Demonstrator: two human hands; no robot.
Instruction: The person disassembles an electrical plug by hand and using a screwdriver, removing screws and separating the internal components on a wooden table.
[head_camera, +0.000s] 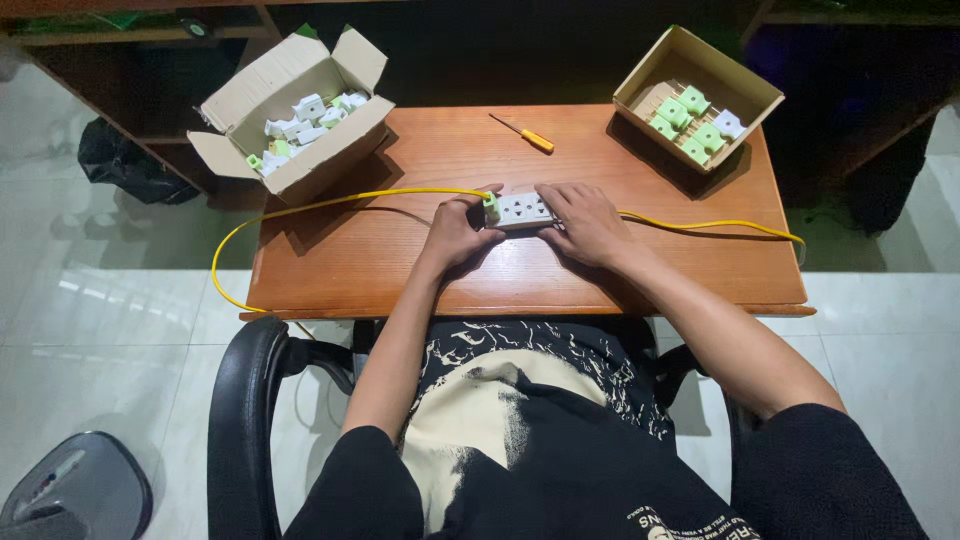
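White socket block (522, 210) lies between both hands.

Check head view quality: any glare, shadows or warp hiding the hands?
Head view: sharp, evenly lit on the wooden table; both hands, left hand and right hand, on the white socket block, are clear. Glare streaks the floor tiles; the top background is near-black; the edges bow with wide-angle distortion.

Black short-sleeved tee, cream abstract print across chest toward 6 o'clock; left hand (455, 232), right hand (587, 222) bare, forearms uncovered.
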